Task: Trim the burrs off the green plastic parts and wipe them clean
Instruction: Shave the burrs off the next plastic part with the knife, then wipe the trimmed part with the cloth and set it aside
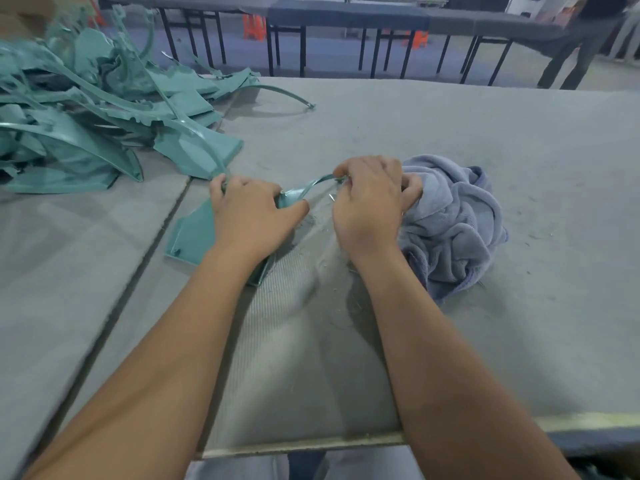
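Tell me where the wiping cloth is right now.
In the head view, the crumpled blue-grey cloth lies on the grey table, right of centre, directly against the right hand and across from the pile of green parts at far left.

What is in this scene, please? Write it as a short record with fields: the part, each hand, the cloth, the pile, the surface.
part: one green plastic part lies flat on the table, its thin strip arching up between the hands
left hand: rests on the part and grips it
right hand: curled round the end of the strip; any tool is hidden
cloth: crumpled blue-grey towel, just right of the right hand
pile: many green parts, far left
surface: grey padded table, thin shavings near the hands
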`<state>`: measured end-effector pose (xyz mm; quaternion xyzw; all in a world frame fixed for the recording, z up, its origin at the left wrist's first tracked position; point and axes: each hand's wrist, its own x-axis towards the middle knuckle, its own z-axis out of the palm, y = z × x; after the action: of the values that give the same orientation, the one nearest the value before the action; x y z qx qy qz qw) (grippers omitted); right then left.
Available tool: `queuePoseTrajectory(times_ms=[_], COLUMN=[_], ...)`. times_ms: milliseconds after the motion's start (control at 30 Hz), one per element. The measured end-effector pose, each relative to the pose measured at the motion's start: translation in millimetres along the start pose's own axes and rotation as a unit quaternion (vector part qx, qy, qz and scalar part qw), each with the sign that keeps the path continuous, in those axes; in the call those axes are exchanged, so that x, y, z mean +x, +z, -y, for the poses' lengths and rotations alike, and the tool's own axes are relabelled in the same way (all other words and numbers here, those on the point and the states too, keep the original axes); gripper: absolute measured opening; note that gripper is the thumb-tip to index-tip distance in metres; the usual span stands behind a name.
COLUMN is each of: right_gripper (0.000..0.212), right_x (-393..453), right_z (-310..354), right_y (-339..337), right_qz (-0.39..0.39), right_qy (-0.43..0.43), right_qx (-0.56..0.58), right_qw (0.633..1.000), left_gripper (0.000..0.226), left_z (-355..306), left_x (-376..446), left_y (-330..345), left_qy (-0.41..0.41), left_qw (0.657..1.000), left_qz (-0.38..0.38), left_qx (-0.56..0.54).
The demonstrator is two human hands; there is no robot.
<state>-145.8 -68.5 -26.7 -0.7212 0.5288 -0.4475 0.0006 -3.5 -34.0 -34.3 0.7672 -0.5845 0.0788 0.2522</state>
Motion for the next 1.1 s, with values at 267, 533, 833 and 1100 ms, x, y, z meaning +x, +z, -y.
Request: queuePoseTrajectory(times_ms=[267, 533, 833, 1100], right_gripper=[0.030, 0.027, 0.023, 0.042], right_x=[-5.1, -2.5, -16.4, -20.1], right_z=[0.4, -41.6, -60.4, -70.0], right_y=[-46.7, -85.9, -80.3, -75.3], right_qz=[0.001, -0.150, -0.038, 0.113], right_qy=[0.130, 0.200, 0.232, 0.069], right_qx=[0.368, 0.294, 0.429, 0.123], right_qw=[0.921, 0.923, 0.872, 0.984], left_gripper=[0.053, 0.031, 0.063, 0.017], left_z=[2.0, -36.8, -113.6, -89.2], left_x=[-1.6, -22.6, -42.6, -27.1], left_y=[-2.1, -16.6, 24.1, 24.2], left_qy=[0.019, 0.191, 0.072, -0.139], left_qw=[1.000, 0.947, 0.905, 0.806], left_qz=[0.019, -0.144, 0.124, -0.004], left_qx=[-0.012, -0.214, -0.401, -0.575])
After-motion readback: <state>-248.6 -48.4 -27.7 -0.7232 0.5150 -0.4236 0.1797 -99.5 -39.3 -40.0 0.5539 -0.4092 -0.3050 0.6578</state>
